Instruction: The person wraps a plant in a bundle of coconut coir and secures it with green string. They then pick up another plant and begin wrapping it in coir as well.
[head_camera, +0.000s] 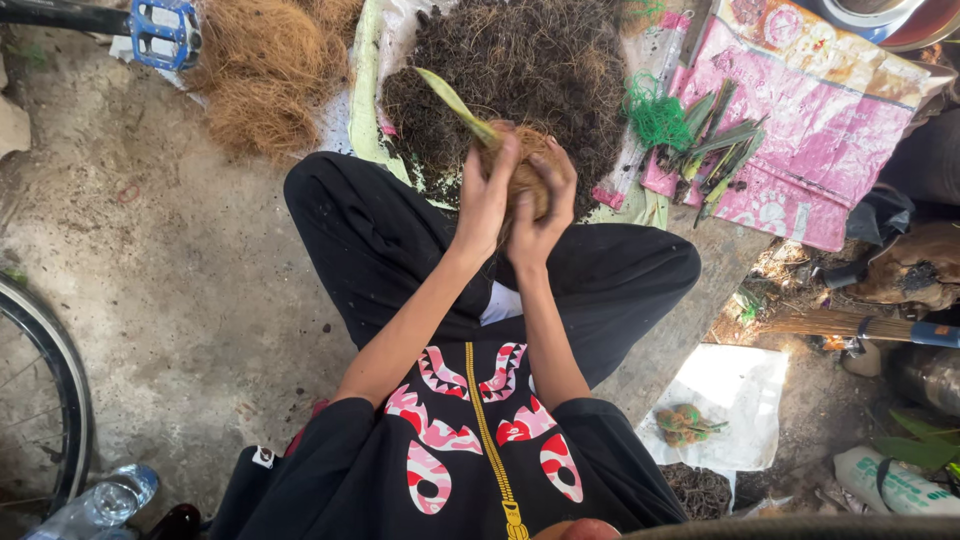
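Note:
Both my hands are wrapped around a round ball of brown coconut fibre with a green plant shoot sticking out of it to the upper left. My left hand grips the ball's left side near the shoot's base. My right hand cups the right side and underside. The ball is held above a heap of dark fibrous soil mix on a plastic sheet. I sit cross-legged in black trousers.
A pile of tan coconut fibre lies upper left by a blue bicycle pedal. Green netting and several cut green shoots rest on a pink sack. A bicycle wheel, plastic bottle and broom surround me.

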